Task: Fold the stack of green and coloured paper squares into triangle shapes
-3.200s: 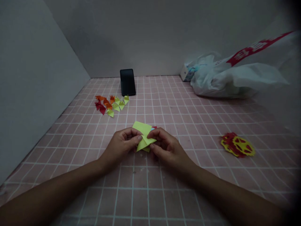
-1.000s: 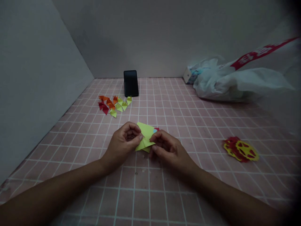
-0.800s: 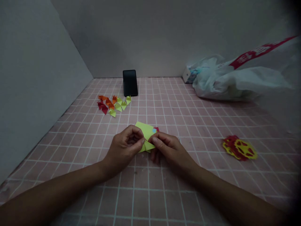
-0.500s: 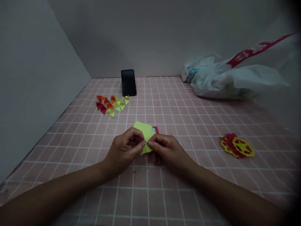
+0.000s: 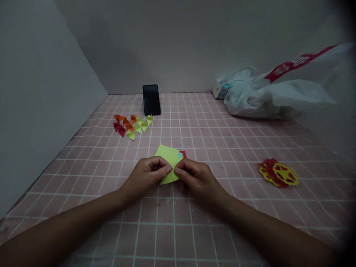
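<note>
My left hand [image 5: 151, 170] and my right hand [image 5: 194, 174] meet at the middle front, thumb and forefinger of each pinched together, tips nearly touching. Between them is yellow-green paper [image 5: 168, 155]; the fingers cover much of it, and I cannot tell whether a smaller folded piece lies over the larger sheet. A short crease or edge shows just below the fingertips. Beside the right forefinger, a red paper corner [image 5: 183, 154] and a small light blue patch [image 5: 180, 155] peek out. Several small folded paper figures [image 5: 130, 126], red, orange and yellow-green, lie grouped farther back on the left.
A black phone [image 5: 151, 100] leans upright behind the figures. To the right lie red and yellow cut-out shapes [image 5: 279, 173]. A white plastic bag [image 5: 258, 98] and a small box [image 5: 219, 89] rest at the back right. Pale walls bound the pink checked tabletop [image 5: 222, 144].
The left fingers have closed in flatter over the paper, and its lower left edge has swung slightly leftward. Both hands stay pinched at the same spot. The view has shifted a little.
</note>
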